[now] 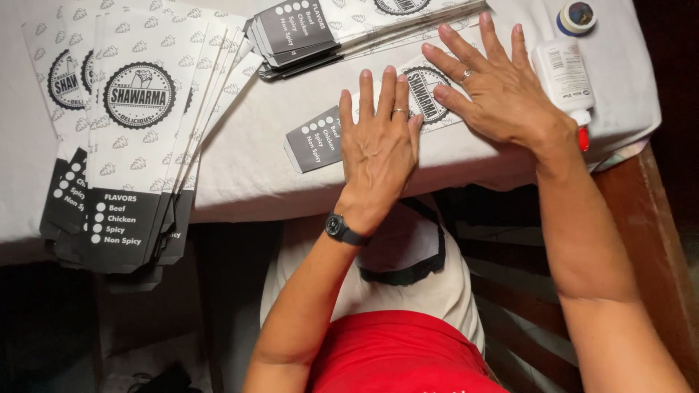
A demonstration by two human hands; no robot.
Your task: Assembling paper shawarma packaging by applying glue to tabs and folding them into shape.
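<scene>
While both palms press flat, fingers spread, the left hand (378,145) and right hand (495,91) hold nothing — they pin a printed paper bag (320,142) against the table (247,167) near its front edge. One stack (138,131) overhangs the left front edge; another (320,29) lies at the back — a glue bottle (564,76) rests at the right edge.
</scene>
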